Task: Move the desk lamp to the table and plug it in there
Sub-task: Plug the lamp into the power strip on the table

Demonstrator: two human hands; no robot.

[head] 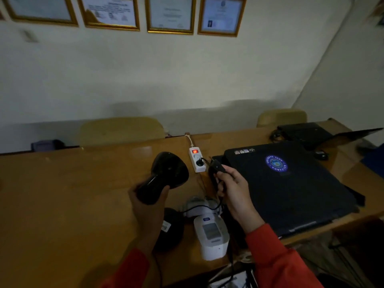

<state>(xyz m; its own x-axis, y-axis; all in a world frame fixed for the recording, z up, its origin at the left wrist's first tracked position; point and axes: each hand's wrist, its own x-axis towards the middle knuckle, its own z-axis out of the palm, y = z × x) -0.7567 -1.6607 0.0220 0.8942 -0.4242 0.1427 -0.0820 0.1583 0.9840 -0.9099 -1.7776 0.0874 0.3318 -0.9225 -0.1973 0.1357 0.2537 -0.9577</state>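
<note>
While desk lamp (164, 175) is being held over counter (62, 183) in left hand (149, 206) grip, clamped round neck, just left of power strip (196, 160), plug (216, 168) is being pinched in right hand (232, 190). Plugging-in step judged under way; free socket on strip being needed next, lower one being occupied.

The wooden table (72, 194) is smooth and glossy (varnished, it seems), the desk lamp (164, 175) shiny black plastic, the laptop (291, 190) matt.
</note>
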